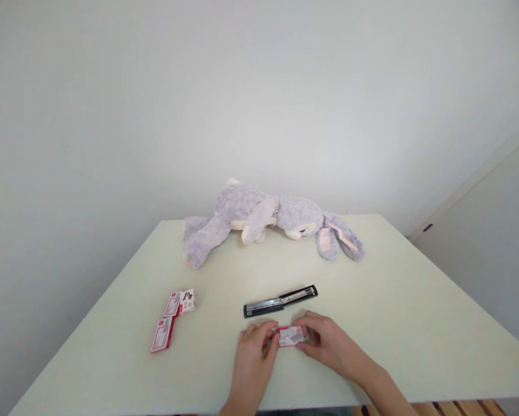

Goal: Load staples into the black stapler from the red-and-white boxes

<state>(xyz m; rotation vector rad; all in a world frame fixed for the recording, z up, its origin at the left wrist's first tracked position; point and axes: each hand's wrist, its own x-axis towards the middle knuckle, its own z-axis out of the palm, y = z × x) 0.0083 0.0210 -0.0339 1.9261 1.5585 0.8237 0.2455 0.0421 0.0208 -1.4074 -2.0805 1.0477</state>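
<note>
Between my two hands is a small red and white staple box (290,336), near the front of the table. My left hand (255,352) pinches its left end with thumb and fingers. On the other side, my right hand (324,341) grips the right end the same way. Just beyond the box lies a black stapler (280,301), swung wide open so that its metal inside faces up. The undersides of my fingertips are hidden.
To the left lie more red and white boxes (162,334), with a white box (187,300) touching one of them. A grey plush rabbit (259,214) lies on its side along the table's back edge, by the wall. Wooden slats (450,408) show below the front edge.
</note>
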